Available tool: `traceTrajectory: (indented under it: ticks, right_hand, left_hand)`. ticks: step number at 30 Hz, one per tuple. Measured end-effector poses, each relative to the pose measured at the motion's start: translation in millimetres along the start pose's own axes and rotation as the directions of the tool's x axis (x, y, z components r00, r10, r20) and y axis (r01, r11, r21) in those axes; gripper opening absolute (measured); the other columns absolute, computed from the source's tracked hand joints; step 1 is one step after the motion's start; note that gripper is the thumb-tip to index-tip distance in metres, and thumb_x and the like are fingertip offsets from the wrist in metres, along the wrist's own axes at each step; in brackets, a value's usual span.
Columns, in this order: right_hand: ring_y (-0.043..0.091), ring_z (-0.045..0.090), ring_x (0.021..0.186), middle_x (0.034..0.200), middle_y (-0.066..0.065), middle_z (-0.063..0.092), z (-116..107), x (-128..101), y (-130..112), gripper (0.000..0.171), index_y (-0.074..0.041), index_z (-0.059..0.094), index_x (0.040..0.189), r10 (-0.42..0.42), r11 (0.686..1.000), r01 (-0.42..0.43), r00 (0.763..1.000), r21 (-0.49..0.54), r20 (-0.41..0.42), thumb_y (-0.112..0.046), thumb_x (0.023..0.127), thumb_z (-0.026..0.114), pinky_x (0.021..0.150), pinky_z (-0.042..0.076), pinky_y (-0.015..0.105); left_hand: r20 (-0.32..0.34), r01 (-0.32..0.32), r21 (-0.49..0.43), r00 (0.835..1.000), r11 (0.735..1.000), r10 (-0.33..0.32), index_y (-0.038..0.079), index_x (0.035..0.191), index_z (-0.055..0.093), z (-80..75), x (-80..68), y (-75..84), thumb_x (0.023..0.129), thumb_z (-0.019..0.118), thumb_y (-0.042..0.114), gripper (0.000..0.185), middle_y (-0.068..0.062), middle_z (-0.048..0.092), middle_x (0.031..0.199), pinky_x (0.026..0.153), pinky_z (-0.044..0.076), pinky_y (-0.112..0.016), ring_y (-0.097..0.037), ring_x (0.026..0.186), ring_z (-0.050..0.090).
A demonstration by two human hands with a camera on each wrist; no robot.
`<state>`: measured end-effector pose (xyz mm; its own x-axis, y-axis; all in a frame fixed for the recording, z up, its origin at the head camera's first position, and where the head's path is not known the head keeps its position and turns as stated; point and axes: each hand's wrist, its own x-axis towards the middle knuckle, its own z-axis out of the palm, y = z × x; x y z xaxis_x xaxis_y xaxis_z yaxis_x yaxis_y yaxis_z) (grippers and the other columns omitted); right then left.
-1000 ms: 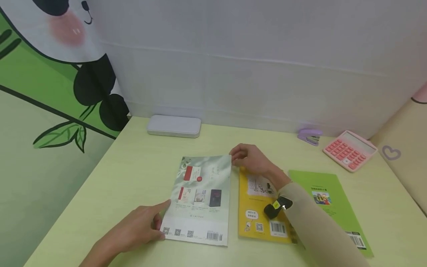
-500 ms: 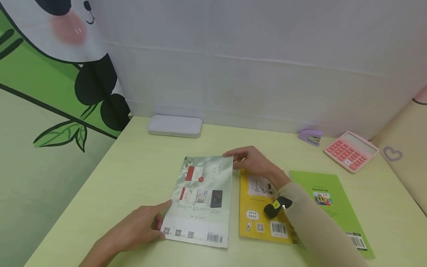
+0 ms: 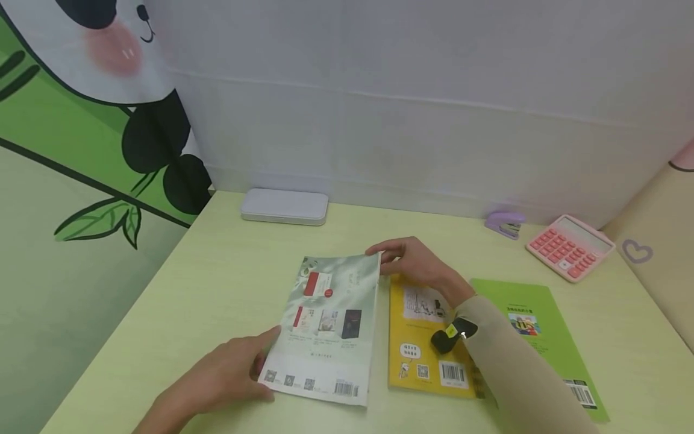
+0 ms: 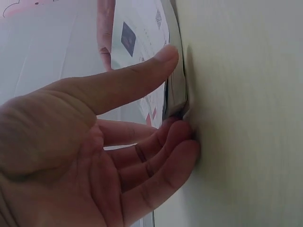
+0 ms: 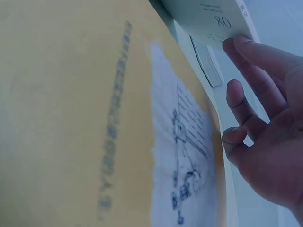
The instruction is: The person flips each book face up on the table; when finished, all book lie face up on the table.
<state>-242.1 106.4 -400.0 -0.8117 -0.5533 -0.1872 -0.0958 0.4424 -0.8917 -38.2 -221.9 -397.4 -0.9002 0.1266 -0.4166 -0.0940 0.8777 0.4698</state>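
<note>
A pale green and white magazine (image 3: 336, 355) lies left of the books, its right side raised off the table and its cover slightly bowed. My right hand (image 3: 414, 262) pinches its far right corner between thumb and fingers; in the right wrist view the other fingers of that hand (image 5: 265, 109) are loosely bent. At the near left corner, my left hand (image 3: 225, 371) holds the magazine. The left wrist view shows the thumb of this hand (image 4: 85, 142) along the page edge and the curled fingers at the magazine's side, touching the table.
A yellow book (image 3: 428, 337) lies under my right forearm, with a green book (image 3: 542, 325) to its right. Along the back stand a pale flat case (image 3: 284, 206), a purple stapler (image 3: 505, 223) and a pink calculator (image 3: 570, 247). A white curtain (image 3: 379, 144) rises behind the table.
My right hand has taken the magazine's far right corner and raised that side, tilting it. The magazine has shifted slightly right. My left thumb has slid a little nearer the table's front.
</note>
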Motion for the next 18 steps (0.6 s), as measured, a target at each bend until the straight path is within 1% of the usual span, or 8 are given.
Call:
traceTrajectory:
  ticks: [3,5,7,10,13,18]
  right_hand:
    - [0.029,0.075,0.088,0.114,0.011,0.074,1,0,0,0.034,-0.022,0.075,0.132,-0.002,1.000,0.002,1.000,0.030,0.000,-0.015,0.099,0.073,0.075,0.064,0.035]
    - [0.029,0.075,0.090,0.114,0.010,0.075,1,-1,1,0.034,-0.021,0.074,0.133,-0.006,0.999,0.007,1.000,0.038,-0.007,-0.016,0.099,0.073,0.076,0.064,0.034]
    - [0.029,0.073,0.095,0.112,0.009,0.076,0,-1,0,0.034,-0.021,0.074,0.132,-0.008,0.999,0.009,1.000,0.041,-0.019,-0.017,0.098,0.073,0.078,0.062,0.032]
    - [0.029,0.070,0.104,0.109,0.006,0.077,1,-1,-2,0.033,-0.021,0.075,0.131,-0.007,0.999,0.008,0.999,0.042,-0.039,-0.018,0.098,0.072,0.082,0.059,0.030]
    - [0.027,0.067,0.109,0.107,0.005,0.077,1,0,-4,0.032,-0.021,0.076,0.129,-0.003,0.999,0.006,0.999,0.044,-0.053,-0.017,0.098,0.072,0.087,0.056,0.030]
    - [0.025,0.065,0.110,0.106,0.004,0.077,1,0,-4,0.032,-0.020,0.076,0.128,0.003,0.999,0.001,0.998,0.050,-0.067,-0.017,0.097,0.074,0.090,0.054,0.030]
  left_hand:
    - [-0.006,0.016,0.044,1.000,0.999,-0.016,0.007,0.161,0.044,2.0,0.6,0.0,0.069,0.100,0.034,0.111,0.002,0.069,0.115,0.088,0.050,-0.039,-0.016,0.097,0.055]
    - [-0.018,0.014,0.085,1.000,0.996,-0.013,0.006,0.160,0.044,4.0,0.3,0.9,0.068,0.100,0.038,0.113,-0.003,0.068,0.132,0.095,0.052,-0.046,-0.019,0.101,0.057]
    - [-0.035,0.009,0.129,0.999,0.992,-0.005,0.006,0.160,0.044,6.0,-0.3,1.6,0.067,0.099,0.044,0.115,-0.009,0.064,0.142,0.098,0.053,-0.051,-0.021,0.102,0.057]
    - [-0.059,0.004,0.188,0.998,0.982,0.007,0.007,0.161,0.044,8.7,-1.0,2.8,0.066,0.097,0.051,0.117,-0.011,0.065,0.139,0.088,0.054,-0.049,-0.021,0.094,0.056]
    - [-0.081,0.002,0.229,0.997,0.973,0.017,0.008,0.161,0.044,10.8,-2.5,3.9,0.067,0.096,0.054,0.116,-0.010,0.065,0.134,0.077,0.051,-0.043,-0.021,0.086,0.053]
    - [-0.090,-0.005,0.276,0.995,0.961,0.031,0.009,0.159,0.047,10.8,-7.0,5.9,0.073,0.093,0.053,0.107,-0.005,0.064,0.120,0.071,0.046,-0.038,-0.020,0.080,0.050]
